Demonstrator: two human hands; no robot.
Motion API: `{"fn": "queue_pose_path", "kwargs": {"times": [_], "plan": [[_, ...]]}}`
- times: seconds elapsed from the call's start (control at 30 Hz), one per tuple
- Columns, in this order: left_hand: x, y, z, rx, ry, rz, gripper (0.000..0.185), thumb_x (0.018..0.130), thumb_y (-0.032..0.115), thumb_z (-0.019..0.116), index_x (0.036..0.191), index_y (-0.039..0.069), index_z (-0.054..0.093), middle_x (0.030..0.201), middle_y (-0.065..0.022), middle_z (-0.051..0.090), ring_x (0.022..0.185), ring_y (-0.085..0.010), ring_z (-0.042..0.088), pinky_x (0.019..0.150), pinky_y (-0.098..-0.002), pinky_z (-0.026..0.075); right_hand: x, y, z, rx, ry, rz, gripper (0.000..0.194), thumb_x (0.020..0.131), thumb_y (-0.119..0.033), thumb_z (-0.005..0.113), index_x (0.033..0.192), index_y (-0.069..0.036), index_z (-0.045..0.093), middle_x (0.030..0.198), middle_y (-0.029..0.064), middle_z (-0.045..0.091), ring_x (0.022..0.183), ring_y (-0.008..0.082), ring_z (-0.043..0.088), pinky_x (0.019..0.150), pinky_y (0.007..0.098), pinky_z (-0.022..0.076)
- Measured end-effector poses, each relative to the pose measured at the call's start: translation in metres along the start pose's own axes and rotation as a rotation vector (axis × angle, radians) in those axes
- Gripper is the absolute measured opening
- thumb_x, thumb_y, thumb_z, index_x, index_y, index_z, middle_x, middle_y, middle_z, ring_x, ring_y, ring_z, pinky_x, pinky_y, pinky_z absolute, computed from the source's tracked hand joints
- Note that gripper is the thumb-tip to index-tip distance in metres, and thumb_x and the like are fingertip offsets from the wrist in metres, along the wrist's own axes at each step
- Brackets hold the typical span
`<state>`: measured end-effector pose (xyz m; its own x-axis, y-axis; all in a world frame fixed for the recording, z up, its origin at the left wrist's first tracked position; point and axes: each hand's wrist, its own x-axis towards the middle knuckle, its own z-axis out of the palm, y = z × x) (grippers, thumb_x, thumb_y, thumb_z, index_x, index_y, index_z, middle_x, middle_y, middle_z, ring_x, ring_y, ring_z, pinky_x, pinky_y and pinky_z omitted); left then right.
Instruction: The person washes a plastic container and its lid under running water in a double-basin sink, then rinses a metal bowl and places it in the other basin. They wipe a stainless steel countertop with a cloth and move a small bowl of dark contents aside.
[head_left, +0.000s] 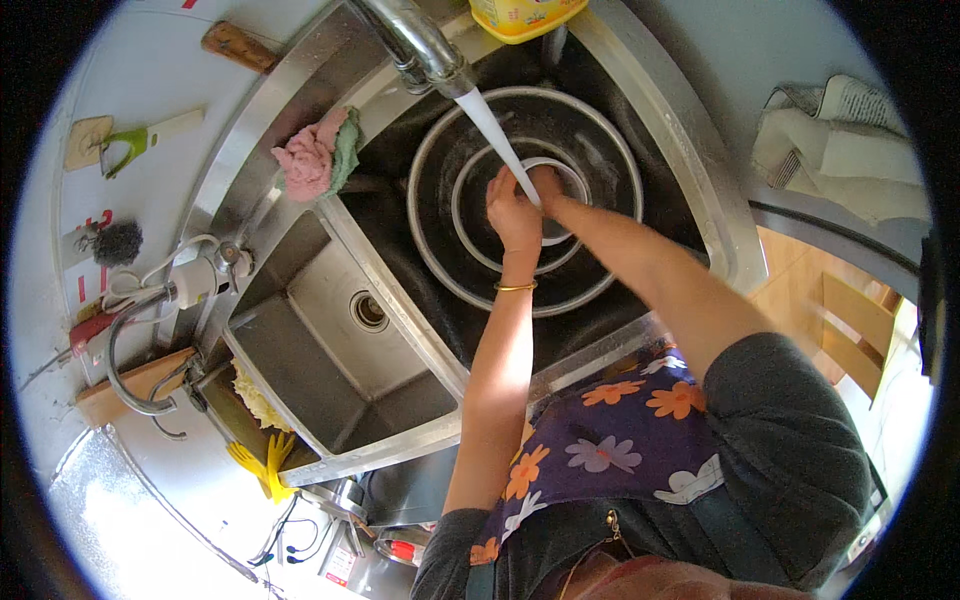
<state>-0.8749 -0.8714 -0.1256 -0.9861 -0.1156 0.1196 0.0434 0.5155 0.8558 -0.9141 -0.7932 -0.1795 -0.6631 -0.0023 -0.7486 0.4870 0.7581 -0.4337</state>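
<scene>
Water runs from a chrome faucet (442, 64) in a white stream over my hands. My left hand (517, 214), with a gold bangle at its wrist, grips the left side of a small pale-rimmed bowl (587, 187). My right hand (550, 187) reaches into that bowl; its fingers are partly hidden, and whether they hold anything is unclear. The bowl is within a wide round metal basin (637, 217), which sits in the large dark sink compartment (375, 247). A second ring shows inside the basin; I cannot tell if it is another vessel.
A smaller steel sink (337, 292) with a drain adjoins on the left. Pink and green cloths (311, 157) lie on the divider's far end. A yellow container (525, 19) stands at the back. Yellow rubber gloves (266, 465) hang at lower left; folded cloths (840, 150) lie right.
</scene>
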Motion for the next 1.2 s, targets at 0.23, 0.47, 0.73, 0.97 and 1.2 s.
{"fn": "queue_pose_path", "kwargs": {"times": [0.23,0.47,0.73,0.97,1.2], "plan": [[-0.007,0.001,-0.015,-0.073,0.026,0.005,0.04,0.066,-0.016,0.044,0.098,-0.001,0.063,0.103,-0.0175,0.061,0.101,-0.034,0.054,0.086,-0.042,0.046,0.001,-0.018,0.069,1.308,0.26,0.284,0.024,0.083,-0.021,0.055,0.1,-0.006,0.059,0.101,0.0133,0.06,0.09,0.025,0.058,0.075,0.0384,0.0456],[0.021,0.013,-0.002,0.011,-0.324,0.151,0.033,0.066,-0.004,0.053,0.097,0.003,0.063,0.084,-0.0161,0.062,0.081,-0.0339,0.059,0.074,-0.0381,0.047,0.009,0.008,0.038,0.918,0.36,0.303,0.023,0.082,-0.022,0.055,0.098,-0.007,0.06,0.1,0.0124,0.061,0.09,0.0245,0.057,0.076,0.0388,0.0456],[0.023,0.016,-0.004,0.143,-0.224,0.203,0.027,0.069,-0.002,0.05,0.091,0.003,0.065,0.09,-0.0138,0.065,0.087,-0.0345,0.06,0.081,-0.0438,0.045,-0.009,0.02,0.025,1.102,-0.052,0.133,0.022,0.082,-0.023,0.055,0.095,-0.007,0.06,0.099,0.0114,0.061,0.09,0.024,0.057,0.076,0.0393,0.0455],[0.04,0.017,-0.002,0.28,-0.553,0.258,0.031,0.071,0.002,0.051,0.098,0.005,0.065,0.09,-0.0223,0.062,0.086,-0.0372,0.06,0.076,-0.0421,0.049,-0.029,0.022,-0.036,-1.008,-0.228,-0.907,0.021,0.081,-0.024,0.054,0.093,-0.008,0.061,0.098,0.0105,0.061,0.091,0.0235,0.057,0.076,0.0397,0.0454],[0.034,0.014,0.001,0.306,-0.455,0.357,0.028,0.072,0.009,0.055,0.098,0.01,0.067,0.091,-0.0166,0.065,0.083,-0.0317,0.062,0.072,-0.0384,0.051,-0.022,0.029,-0.009,-0.418,-0.274,-0.764,0.021,0.086,-0.019,0.048,0.098,-0.007,0.061,0.099,0.0064,0.062,0.096,0.0219,0.056,0.081,0.0377,0.0459]]}}
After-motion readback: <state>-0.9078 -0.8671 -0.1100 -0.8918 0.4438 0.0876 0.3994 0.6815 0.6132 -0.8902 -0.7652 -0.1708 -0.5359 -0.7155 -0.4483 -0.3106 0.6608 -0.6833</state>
